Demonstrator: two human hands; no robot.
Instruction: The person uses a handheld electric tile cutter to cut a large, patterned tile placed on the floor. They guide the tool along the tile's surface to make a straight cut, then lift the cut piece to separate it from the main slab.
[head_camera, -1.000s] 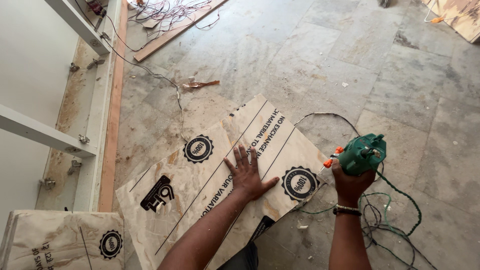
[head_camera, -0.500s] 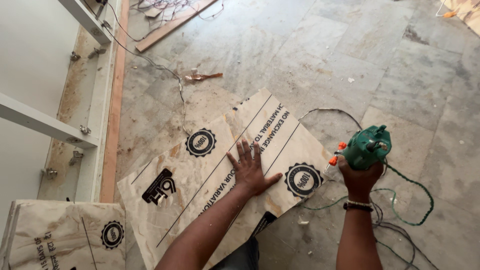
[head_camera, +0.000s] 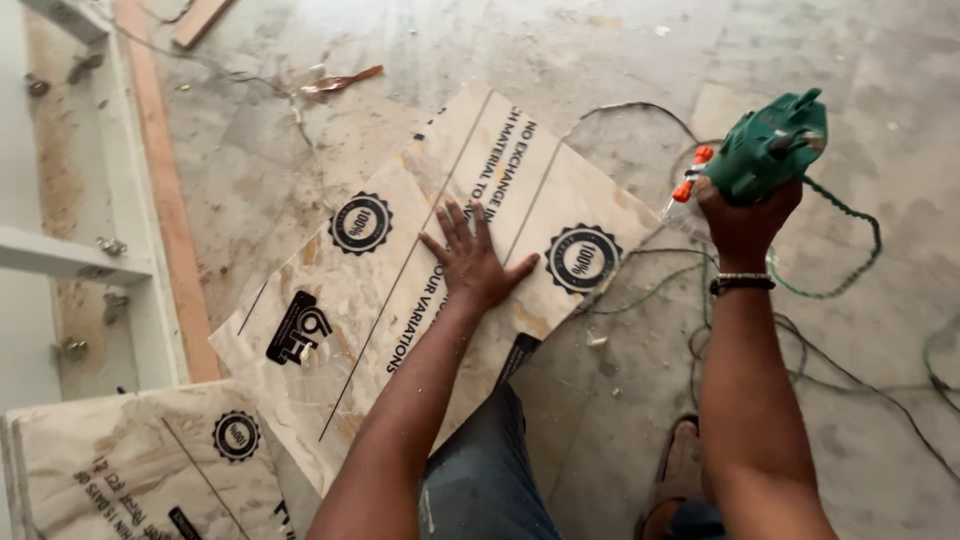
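Pinning the sheet, tool raised.
Left hand (head_camera: 470, 262) is pressing spread flat at centre frame, steadying the printed board (head_camera: 400, 290); right hand (head_camera: 745, 215) is clenching a green power tool (head_camera: 775, 150) upper right.

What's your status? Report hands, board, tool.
Left hand flat on printed board. Right hand holds green power tool off the board. Cables on floor beside.

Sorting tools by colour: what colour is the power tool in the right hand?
Green, with an orange part; head view shows the power tool.

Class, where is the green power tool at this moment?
In the head view, upper right: the green power tool is gripped in the right hand, above the cables on the floor.
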